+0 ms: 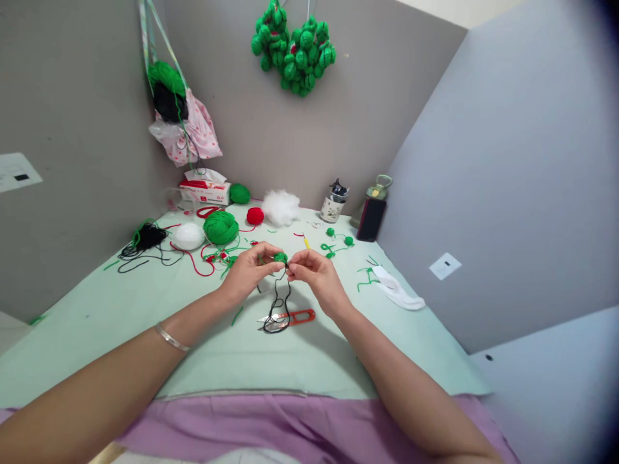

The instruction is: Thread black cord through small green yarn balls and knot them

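My left hand (250,267) pinches a small green crocheted piece (280,258) above the middle of the table. Right beside it, my right hand (314,270) is closed in a pinch on a black thread (279,303) where the thread meets the piece. The thread hangs down in a loop to the table. Under the loop lie red-handled thread snips (290,318) on the pale green cloth (145,316).
Behind the hands lie a green yarn ball (221,227), a red ball (255,215), a white ball (188,236), black yarn (147,237), stuffing (281,206), a tissue box (205,191), a jar (333,205) and several small green pieces (338,241). Green crocheted items (293,48) hang on the wall.
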{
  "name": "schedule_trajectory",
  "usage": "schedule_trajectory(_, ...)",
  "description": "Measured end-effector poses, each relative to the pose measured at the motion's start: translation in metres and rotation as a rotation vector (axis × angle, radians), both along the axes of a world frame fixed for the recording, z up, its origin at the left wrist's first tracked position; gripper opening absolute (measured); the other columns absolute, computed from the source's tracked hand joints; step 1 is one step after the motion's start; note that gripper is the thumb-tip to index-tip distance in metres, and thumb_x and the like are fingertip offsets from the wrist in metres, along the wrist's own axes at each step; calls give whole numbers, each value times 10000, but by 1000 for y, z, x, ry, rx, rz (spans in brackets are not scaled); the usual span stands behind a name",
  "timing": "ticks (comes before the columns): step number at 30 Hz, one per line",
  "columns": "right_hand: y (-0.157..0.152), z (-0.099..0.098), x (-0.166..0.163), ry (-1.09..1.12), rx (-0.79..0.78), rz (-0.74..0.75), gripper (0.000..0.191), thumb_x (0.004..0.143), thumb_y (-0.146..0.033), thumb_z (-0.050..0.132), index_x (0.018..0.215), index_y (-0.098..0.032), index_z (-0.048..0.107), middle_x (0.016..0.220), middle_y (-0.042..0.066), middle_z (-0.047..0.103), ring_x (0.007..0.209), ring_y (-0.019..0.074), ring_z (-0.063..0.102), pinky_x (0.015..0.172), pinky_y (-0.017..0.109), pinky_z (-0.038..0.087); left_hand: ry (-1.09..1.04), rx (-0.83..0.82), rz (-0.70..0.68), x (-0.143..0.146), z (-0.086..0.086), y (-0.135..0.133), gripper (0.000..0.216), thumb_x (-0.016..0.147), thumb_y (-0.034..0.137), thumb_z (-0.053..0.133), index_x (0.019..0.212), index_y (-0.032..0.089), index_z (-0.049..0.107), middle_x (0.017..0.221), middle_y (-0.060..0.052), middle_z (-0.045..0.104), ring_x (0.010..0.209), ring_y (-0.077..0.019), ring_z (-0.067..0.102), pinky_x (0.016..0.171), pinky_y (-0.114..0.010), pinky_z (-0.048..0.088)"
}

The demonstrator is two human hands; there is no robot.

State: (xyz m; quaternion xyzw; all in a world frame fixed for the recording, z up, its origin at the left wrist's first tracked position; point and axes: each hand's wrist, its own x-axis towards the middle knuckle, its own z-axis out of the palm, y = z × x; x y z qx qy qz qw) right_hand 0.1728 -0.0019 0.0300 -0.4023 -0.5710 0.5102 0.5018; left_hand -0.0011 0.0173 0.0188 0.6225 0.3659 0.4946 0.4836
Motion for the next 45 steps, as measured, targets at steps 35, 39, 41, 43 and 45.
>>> schedule_trajectory(35, 25, 77, 165, 402, 584, -1096, 178, 863, -123, 467, 719, -223, 498, 514, -68, 448, 505, 100, 584, 505, 235, 451, 213, 41, 80, -52, 4, 37, 326, 734, 374, 711, 987, 176, 649, 905, -46, 641, 824, -194, 608, 752, -317, 449)
schedule_trajectory(39, 21, 66, 115, 116, 549, -744, 120, 807, -280, 637, 756, -193, 571, 490, -91, 412, 397, 65, 390, 400, 203, 335, 56, -149, -192, -30, 5, 22, 399, 732, 370, 739, 1075, 192, 643, 994, -55, 656, 919, -211, 646, 857, -354, 455)
schedule_trajectory(41, 14, 58, 84, -140, 524, -544, 145, 813, -325, 651, 776, -188, 623, 551, -57, 481, 449, 72, 424, 432, 213, 335, 65, -161, -226, -24, 6, 16, 394, 726, 344, 748, 1082, 208, 650, 1042, -55, 648, 943, -206, 635, 869, -354, 449)
schedule_trajectory(43, 4, 49, 58, -357, 589, -418, 134, 821, -317, 667, 761, -198, 666, 729, 0, 569, 586, 96, 489, 539, 247, 395, 81, -145, -235, -20, 7, 11, 358, 725, 318, 747, 1058, 215, 664, 1070, -56, 647, 965, -203, 620, 879, -353, 443)
schedule_trajectory(45, -3, 40, 39, -545, 647, -337, 127, 851, -311, 653, 779, -215, 693, 785, 21, 565, 649, 121, 498, 606, 275, 404, 88, -120, -237, -18, 10, 8, 316, 730, 301, 737, 1028, 218, 675, 1058, -52, 654, 979, -205, 607, 883, -352, 441)
